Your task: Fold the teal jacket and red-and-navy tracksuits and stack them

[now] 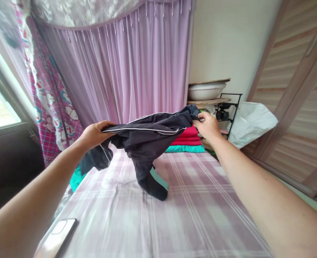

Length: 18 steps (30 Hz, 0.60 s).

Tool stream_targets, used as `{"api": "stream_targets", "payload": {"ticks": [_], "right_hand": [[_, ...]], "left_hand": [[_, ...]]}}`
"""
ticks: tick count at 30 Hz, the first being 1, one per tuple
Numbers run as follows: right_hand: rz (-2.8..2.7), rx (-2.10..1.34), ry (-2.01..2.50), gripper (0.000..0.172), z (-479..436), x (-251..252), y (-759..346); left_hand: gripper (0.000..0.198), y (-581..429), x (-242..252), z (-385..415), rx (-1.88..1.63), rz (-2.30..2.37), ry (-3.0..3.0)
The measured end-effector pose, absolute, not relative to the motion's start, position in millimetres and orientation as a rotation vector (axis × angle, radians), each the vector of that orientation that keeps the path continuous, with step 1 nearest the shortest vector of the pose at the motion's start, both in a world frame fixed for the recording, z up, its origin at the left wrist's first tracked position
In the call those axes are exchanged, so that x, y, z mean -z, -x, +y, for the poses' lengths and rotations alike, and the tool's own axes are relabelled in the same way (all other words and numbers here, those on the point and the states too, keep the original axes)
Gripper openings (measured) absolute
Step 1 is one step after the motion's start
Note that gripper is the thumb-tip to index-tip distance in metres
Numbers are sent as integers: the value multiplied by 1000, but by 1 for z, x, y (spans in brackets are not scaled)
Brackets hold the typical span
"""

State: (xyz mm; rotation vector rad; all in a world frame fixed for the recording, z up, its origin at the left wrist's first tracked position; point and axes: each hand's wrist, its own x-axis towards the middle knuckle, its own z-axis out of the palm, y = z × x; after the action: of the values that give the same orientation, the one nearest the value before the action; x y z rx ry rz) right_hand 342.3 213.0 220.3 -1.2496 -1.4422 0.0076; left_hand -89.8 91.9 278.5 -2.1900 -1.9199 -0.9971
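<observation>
A dark garment [150,138] with thin white piping is stretched through the air between my two hands. Whether it is a jacket or trousers I cannot tell. My left hand [95,135] grips one end, fingers closed over the piped edge, and part of the cloth droops below the wrist. At the other end, my right hand [207,125] pinches a bunched edge between thumb and fingers, slightly higher than the left. From the middle hangs a sleeve or leg with a pale teal strip, its tip close above or touching the plaid bedsheet [190,215].
Folded red cloth [187,137] and folded teal cloth [187,148] are stacked at the bed's far edge. A phone [57,238] lies near left. Behind the stack stands a black rack [235,111] beside a white basin [207,91] and white bag [251,123]. Purple curtains [153,68] hang behind.
</observation>
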Motion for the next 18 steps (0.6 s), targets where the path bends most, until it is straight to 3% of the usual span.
{"api": "stream_targets", "payload": {"ticks": [2,4,8,12,18], "right_hand": [[-1396,-45,1312,23,221,-210,-357],[-1366,-106,1439,25,224,-187,-381],[-1310,-283,1797,38,211,-114,-441],[-1377,-331,2011,42,188,-51,-477],[-1645,-337,2031,57,180,-21,-441]], "left_hand": [[51,72,-280,87,809,-1816,2293],[53,52,-251,88,661,-1683,2471],[57,20,-138,98,467,-1504,2760],[62,7,-49,101,402,-1766,2655],[73,11,-38,100,354,-1934,2560]]}}
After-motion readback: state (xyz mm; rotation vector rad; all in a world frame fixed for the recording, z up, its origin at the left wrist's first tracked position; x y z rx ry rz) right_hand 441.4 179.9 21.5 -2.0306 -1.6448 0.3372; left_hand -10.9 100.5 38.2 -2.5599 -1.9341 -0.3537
